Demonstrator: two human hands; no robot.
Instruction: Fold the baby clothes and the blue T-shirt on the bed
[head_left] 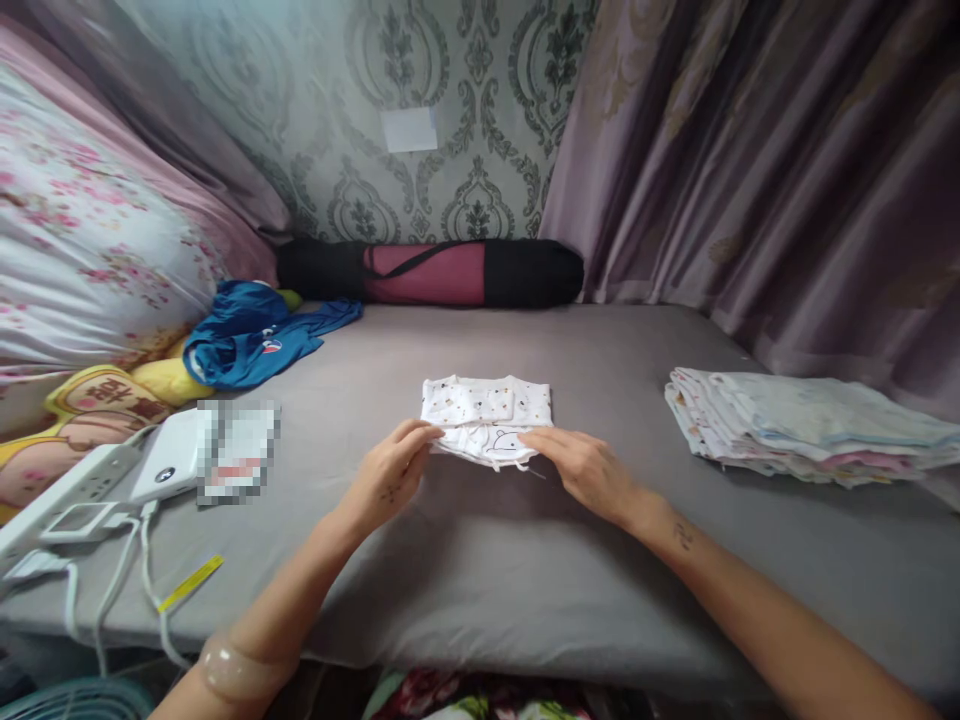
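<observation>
A small white baby garment with a dotted print lies folded in the middle of the grey-covered surface. Its near part, with a black line drawing of an animal face and thin ties, is lifted slightly toward me. My left hand pinches the near left corner between thumb and fingers. At the near right corner, my right hand grips the same cloth. Both fingertips are partly hidden by the fabric and the hands themselves.
A stack of folded cloths sits at the right. To the left are a power strip, a white device with cables, a plush toy and a blue garment. A long black and maroon bag lies along the wall.
</observation>
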